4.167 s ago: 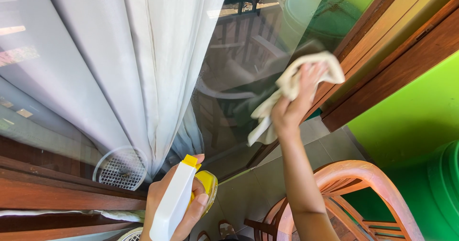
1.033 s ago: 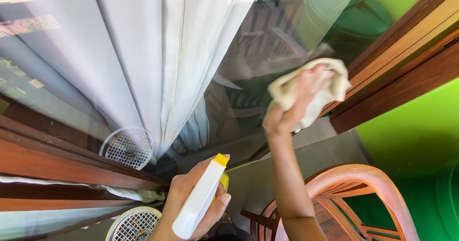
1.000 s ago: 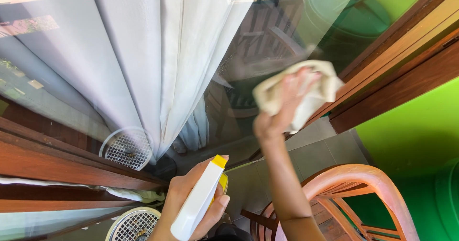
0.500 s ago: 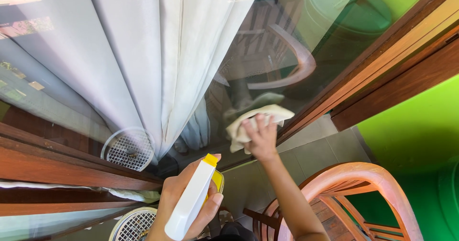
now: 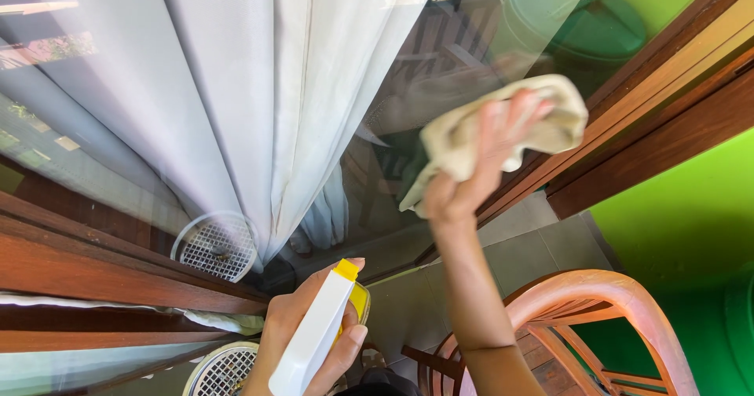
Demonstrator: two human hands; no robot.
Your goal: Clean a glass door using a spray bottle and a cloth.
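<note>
My right hand (image 5: 479, 164) presses a cream cloth (image 5: 503, 129) flat against the glass pane (image 5: 408, 89) of a window, high near the brown wooden frame (image 5: 667, 82). My left hand (image 5: 302, 341) is low in the view, wrapped around a white spray bottle (image 5: 310, 341) with a yellow nozzle that points up toward the glass. The bottle is away from the pane. A white curtain (image 5: 236, 89) hangs behind the glass on the left.
A reddish wooden chair back (image 5: 597, 309) curves below my right arm. Bright green wall (image 5: 683, 215) lies right of the frame. A white round fan grille (image 5: 216, 247) shows behind the glass, another one (image 5: 224, 368) lower. A green bin (image 5: 573, 19) reflects in the pane.
My right hand with the cloth swept down and left across the glass, then back up to the right near the frame. The left hand keeps the bottle in about the same place.
</note>
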